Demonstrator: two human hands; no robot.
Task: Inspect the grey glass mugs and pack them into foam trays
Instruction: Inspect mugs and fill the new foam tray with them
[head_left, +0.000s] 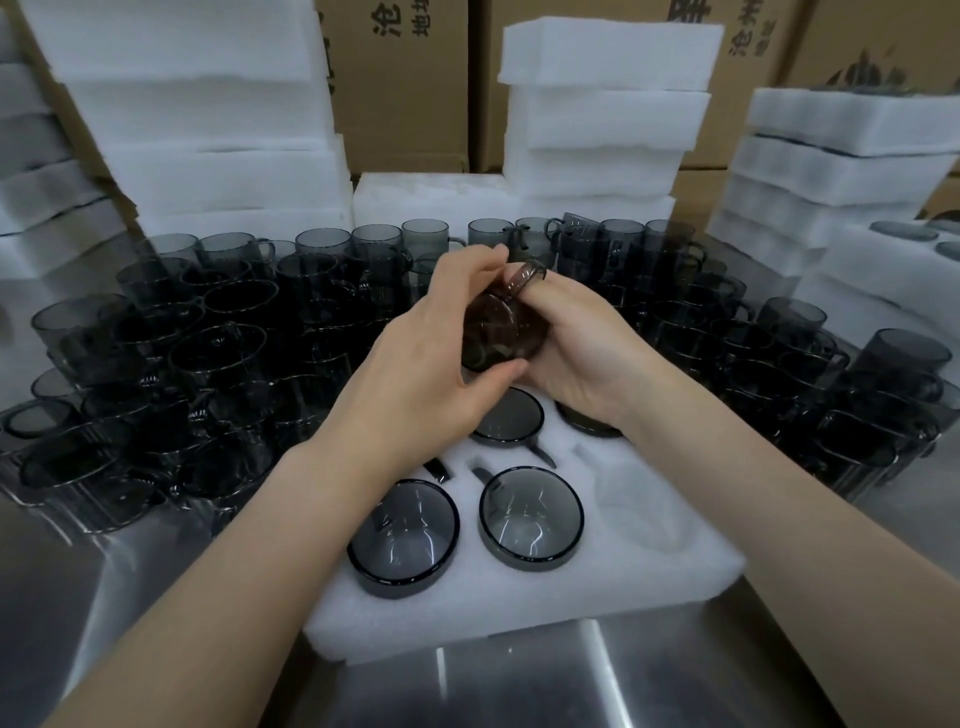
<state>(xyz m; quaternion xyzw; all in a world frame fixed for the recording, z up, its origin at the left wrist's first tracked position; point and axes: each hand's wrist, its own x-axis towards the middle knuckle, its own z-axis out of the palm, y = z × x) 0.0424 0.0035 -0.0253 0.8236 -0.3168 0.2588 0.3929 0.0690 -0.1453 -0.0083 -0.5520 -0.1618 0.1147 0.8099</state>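
Left hand (431, 338) and right hand (576, 353) both curl round one grey glass mug (501, 332) above foam tray (649, 561); four seated mugs (530, 512) in pockets.

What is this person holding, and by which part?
One grey glass mug, in both hands: left hand cups its body, right hand has a finger through the handle.

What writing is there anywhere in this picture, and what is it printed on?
"沧": large black print on the left cardboard box; the rest is cut off by the frame.
"地": smaller print beside it; the following characters are cut off.
Right cardboard box: black print that seems to start with "沧", too blurred and cut off to read for certain.
Held mug, foam tray: no writing visible.
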